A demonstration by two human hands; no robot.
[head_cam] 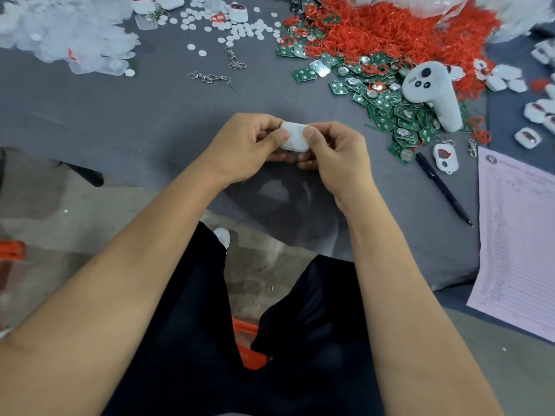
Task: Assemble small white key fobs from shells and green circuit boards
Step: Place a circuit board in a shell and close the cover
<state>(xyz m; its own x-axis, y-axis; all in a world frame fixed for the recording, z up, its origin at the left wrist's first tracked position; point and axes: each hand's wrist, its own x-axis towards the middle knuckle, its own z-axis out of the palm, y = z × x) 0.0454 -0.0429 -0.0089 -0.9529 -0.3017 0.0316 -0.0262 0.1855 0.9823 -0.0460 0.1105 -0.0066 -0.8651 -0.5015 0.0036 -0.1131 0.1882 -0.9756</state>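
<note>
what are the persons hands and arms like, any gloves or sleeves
Both are bare: the left hand and right hand wear no gloves, and no rings, watch or bands show. The forearms are uncovered for as far as the view shows them, with no sleeve edge in view. Nails are short and plain.

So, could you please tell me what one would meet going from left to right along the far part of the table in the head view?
Clear plastic pieces → white discs → red rubber bands → white controller → white shells.
</note>
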